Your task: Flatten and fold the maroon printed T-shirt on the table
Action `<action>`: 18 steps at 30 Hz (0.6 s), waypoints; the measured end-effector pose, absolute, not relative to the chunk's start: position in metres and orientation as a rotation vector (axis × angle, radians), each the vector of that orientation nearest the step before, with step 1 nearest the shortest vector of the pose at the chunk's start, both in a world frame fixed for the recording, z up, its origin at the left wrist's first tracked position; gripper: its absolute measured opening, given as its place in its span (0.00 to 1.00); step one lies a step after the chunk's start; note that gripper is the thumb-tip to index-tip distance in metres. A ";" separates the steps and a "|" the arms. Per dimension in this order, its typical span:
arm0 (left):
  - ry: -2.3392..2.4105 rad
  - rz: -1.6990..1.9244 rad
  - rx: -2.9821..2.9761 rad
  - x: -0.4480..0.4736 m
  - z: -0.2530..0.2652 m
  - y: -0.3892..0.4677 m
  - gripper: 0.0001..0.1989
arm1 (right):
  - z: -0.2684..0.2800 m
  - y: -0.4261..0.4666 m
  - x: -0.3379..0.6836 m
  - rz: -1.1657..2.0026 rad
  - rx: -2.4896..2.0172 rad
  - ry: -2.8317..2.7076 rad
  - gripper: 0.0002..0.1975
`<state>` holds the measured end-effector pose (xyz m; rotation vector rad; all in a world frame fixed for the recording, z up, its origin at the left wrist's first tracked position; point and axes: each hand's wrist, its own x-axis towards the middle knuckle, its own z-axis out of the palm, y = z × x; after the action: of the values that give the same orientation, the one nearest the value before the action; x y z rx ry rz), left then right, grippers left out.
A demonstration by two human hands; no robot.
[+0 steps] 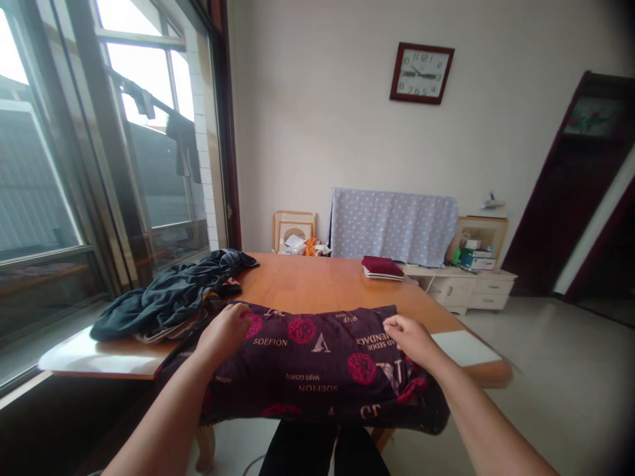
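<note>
Both hands, left (225, 330) and right (409, 337), pinched the far edge of the dark purple printed cloth (312, 363) at the wooden tabletop's (307, 281) near edge; keeping it taut would square the fold.

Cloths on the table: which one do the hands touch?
The dark purple printed cloth at the near edge; both hands press it. The dark blue heap lies untouched, left.

Daylight pours in through the window (99, 152) on the left, blown out white at the panes. It throws pale glare across the near corner of the table (99, 360). The wall (317, 132) reads soft and even. Straight lines bow toward the edges, corners darken, and the doorway (585, 198) sits dim and slightly blurred.
</note>
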<state>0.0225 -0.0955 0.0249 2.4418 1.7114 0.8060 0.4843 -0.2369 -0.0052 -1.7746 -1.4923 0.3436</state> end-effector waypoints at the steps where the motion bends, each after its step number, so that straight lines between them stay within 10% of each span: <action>1: 1.743 0.784 2.456 0.029 0.022 -0.084 0.16 | -0.006 -0.223 0.486 0.308 -1.786 -1.489 0.13; 11: 1.669 0.243 2.539 0.052 -0.007 0.002 0.39 | -0.019 -0.146 0.502 0.249 -2.108 -1.718 0.43; 18: 1.730 0.081 2.564 0.053 0.008 0.011 0.21 | -0.037 -0.131 0.514 0.303 -2.118 -1.694 0.26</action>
<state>0.0525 0.0113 0.0078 2.5643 1.7296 0.0814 0.5145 -0.1313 -0.0365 -2.1177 -1.6937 0.3030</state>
